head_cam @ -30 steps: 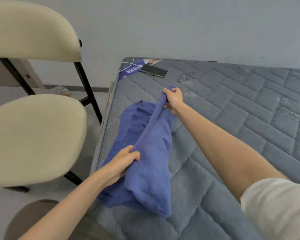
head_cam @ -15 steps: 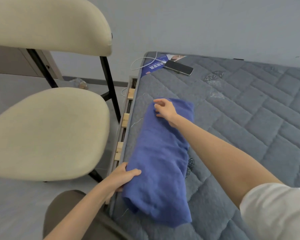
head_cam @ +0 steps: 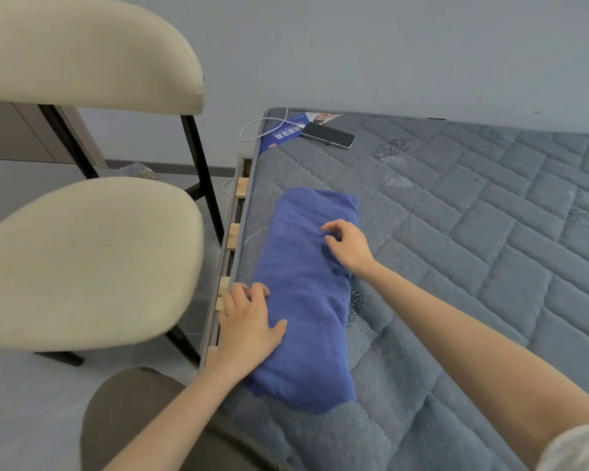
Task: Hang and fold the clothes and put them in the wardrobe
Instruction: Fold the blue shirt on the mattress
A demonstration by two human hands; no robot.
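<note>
A blue garment (head_cam: 303, 300) lies folded into a long strip on the grey quilted mattress (head_cam: 473, 232), close to its left edge. My left hand (head_cam: 249, 324) rests flat on the garment's near left side, fingers spread, thumb on the cloth. My right hand (head_cam: 349, 244) hovers over the garment's far right part with fingers loosely curled, touching the fabric and holding nothing.
A cream padded chair (head_cam: 89, 260) with black legs stands just left of the bed. At the mattress's far corner lie a phone (head_cam: 329, 134) with a white cable (head_cam: 259, 127) and a blue leaflet (head_cam: 283, 136). Wooden slats (head_cam: 233, 232) show along the bed frame. The wall runs behind.
The raised garment was laid down folded over. My right hand let go of its top end and slid back toward the middle; my left hand moved onto the near left side.
</note>
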